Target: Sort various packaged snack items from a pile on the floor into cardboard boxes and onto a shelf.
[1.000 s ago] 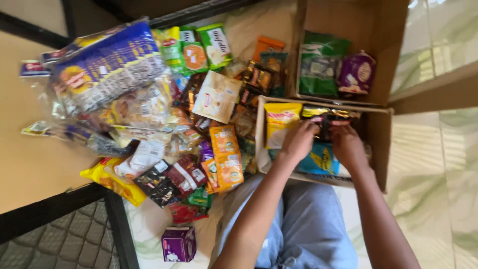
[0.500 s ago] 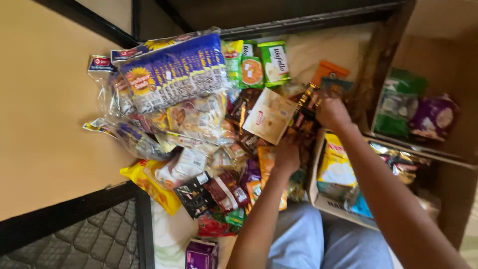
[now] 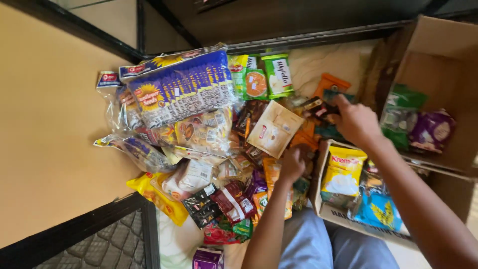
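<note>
A heap of snack packets (image 3: 219,149) lies on a pale cloth in front of me. My right hand (image 3: 356,122) reaches over the heap's right edge and pinches a small dark packet (image 3: 318,107), next to an orange packet (image 3: 332,82). My left hand (image 3: 294,164) is curled on the heap beside a cream square packet (image 3: 274,127) and orange packets; whether it grips one is hidden. Under my right forearm stands a small cardboard box (image 3: 329,211) holding a yellow packet (image 3: 343,172) and a blue packet (image 3: 378,209).
A big clear bag of blue seed packs (image 3: 184,87) tops the heap at the left. A large cardboard box (image 3: 438,50) at the right holds green and purple packets. A small purple box (image 3: 206,258) lies near my knees. A black frame (image 3: 149,234) borders a tan panel.
Both hands have left the small box. The left hand has gone to the heap, and the right hand has reached up past the box and taken hold of the dark packet.
</note>
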